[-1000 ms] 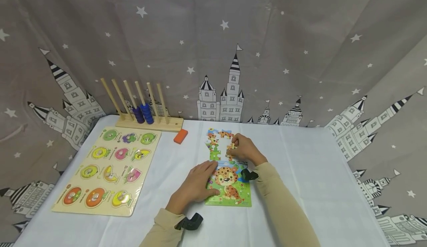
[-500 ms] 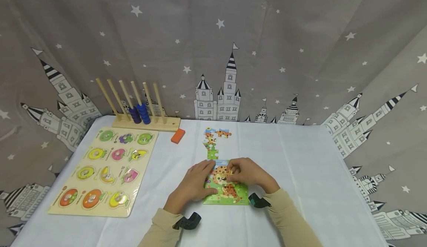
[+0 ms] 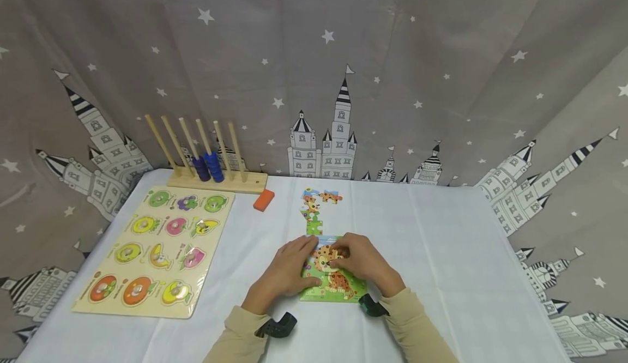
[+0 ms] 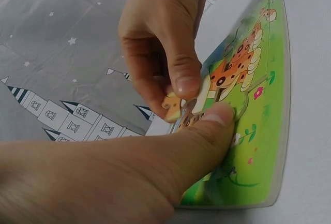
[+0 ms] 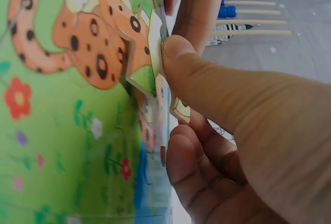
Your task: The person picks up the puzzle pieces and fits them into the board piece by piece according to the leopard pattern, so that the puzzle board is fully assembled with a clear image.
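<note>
A leopard jigsaw puzzle [image 3: 316, 295] in a flat board lies at the middle of the table. My left hand [image 3: 289, 267] rests on its left side; in the left wrist view the left thumb [image 4: 220, 114] presses the picture surface. Over the board's upper part, my right hand [image 3: 365, 259] pinches a jigsaw piece [image 4: 172, 106] between thumb and fingers. That piece [image 5: 181, 110] looks orange and cream, partly covered by the fingers. The right hand hides the board's upper right. Beyond the board, loose pieces [image 3: 314, 227] lie in a column, with a spotted piece [image 3: 331, 196] at the top.
To the left lies a wooden fruit peg puzzle [image 3: 169, 237]. Behind it stands a wooden peg stand [image 3: 221, 182] with blue and purple rings [image 3: 214, 168]. An orange block [image 3: 264, 200] sits near the stand. A grey castle-print curtain [image 3: 314, 79] hangs behind the white-covered table [image 3: 422, 243].
My right hand has come from the right side of the loose pieces down over the leopard board, with a piece in its fingers. The left hand has stayed on the board.
</note>
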Motion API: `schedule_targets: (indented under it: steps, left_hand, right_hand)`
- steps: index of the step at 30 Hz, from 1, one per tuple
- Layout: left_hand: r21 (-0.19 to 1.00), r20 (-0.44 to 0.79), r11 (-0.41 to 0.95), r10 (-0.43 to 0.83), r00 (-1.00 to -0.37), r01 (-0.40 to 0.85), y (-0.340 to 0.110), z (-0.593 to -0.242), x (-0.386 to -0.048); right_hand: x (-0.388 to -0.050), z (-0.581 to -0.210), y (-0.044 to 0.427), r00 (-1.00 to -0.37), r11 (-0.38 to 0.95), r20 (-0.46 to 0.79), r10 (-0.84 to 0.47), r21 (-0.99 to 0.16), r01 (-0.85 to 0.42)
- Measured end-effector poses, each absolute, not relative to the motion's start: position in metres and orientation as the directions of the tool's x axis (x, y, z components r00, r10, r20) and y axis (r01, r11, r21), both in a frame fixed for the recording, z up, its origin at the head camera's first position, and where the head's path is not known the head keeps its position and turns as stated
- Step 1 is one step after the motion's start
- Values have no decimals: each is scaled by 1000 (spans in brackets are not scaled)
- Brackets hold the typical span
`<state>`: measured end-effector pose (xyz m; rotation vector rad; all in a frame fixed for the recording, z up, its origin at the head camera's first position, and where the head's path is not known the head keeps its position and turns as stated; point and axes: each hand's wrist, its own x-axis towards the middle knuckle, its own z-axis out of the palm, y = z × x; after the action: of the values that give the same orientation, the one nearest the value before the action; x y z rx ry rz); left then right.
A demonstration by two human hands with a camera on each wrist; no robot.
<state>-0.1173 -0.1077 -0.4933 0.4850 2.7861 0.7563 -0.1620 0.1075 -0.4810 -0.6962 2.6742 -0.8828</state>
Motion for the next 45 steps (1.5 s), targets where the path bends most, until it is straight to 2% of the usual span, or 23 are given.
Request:
schedule_targets:
  steps: [16, 29, 38, 45]
  left_hand:
    - [516, -117, 817, 365, -924, 258, -107, -496, -118]
    - [525, -107, 807, 379, -919, 271, -109, -494, -117]
    - [511, 74, 800, 324, -943, 315, -100, -511, -123]
    - [500, 150, 824, 221, -964, 267, -91, -519, -126]
  right_hand:
    - [-157, -484, 107, -881, 713, -69, -469, -619, -331]
    - [-158, -489, 109, -876, 705, -75, -477, -628, -330]
    - [-163, -492, 114, -864, 692, -97, -495, -645, -324]
    - [-172, -485, 117, -825, 679, -146, -546, -654, -334]
